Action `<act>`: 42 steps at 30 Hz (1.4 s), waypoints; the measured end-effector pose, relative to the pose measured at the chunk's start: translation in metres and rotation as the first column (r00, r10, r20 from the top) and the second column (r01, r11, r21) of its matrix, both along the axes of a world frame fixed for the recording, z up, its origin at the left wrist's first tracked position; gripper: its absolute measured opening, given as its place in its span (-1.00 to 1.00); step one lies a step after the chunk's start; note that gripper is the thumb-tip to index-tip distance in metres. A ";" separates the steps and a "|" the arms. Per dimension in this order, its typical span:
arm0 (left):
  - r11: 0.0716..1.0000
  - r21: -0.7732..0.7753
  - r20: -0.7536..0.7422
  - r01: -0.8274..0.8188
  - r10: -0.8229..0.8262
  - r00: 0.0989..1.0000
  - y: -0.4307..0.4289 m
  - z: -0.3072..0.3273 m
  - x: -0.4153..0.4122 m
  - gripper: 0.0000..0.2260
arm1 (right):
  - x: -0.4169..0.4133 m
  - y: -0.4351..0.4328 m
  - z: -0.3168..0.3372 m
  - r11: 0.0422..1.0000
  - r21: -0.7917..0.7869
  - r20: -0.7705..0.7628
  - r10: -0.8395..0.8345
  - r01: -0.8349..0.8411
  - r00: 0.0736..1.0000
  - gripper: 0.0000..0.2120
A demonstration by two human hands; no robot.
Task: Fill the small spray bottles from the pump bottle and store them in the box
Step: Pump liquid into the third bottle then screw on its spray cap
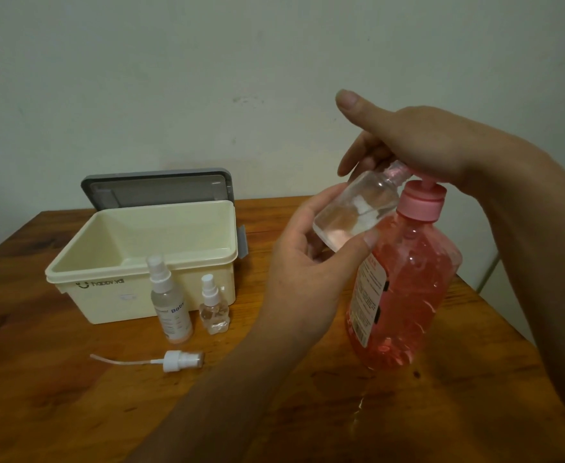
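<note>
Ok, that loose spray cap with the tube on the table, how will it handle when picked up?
Probably very light: the spray cap is small plastic. Its thin tube lies curved, so it will likely flex and wag. Lying on its side, the round cap may roll if nudged.

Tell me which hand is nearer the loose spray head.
Left. The left hand, holding the clear bottle, is up and right of the spray head; the right hand is higher and farther right, atop the pump bottle.

Left hand point(311, 262) curled round small bottle point(358, 208), right hand point(431, 145) palm down, fingers outstretched, forearms bare
</note>
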State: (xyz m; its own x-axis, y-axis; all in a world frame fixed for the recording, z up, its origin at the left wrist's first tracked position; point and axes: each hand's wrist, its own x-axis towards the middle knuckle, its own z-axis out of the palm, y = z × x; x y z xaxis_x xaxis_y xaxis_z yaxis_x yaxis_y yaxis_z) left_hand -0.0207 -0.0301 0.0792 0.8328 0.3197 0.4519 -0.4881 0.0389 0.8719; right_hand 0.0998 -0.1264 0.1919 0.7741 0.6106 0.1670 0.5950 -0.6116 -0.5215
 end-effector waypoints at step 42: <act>1.000 -0.017 0.004 -0.014 0.014 1.000 -0.001 0.003 0.000 -0.61 | -0.006 -0.001 0.006 1.000 -0.009 0.007 -0.028 0.028 1.000 -0.23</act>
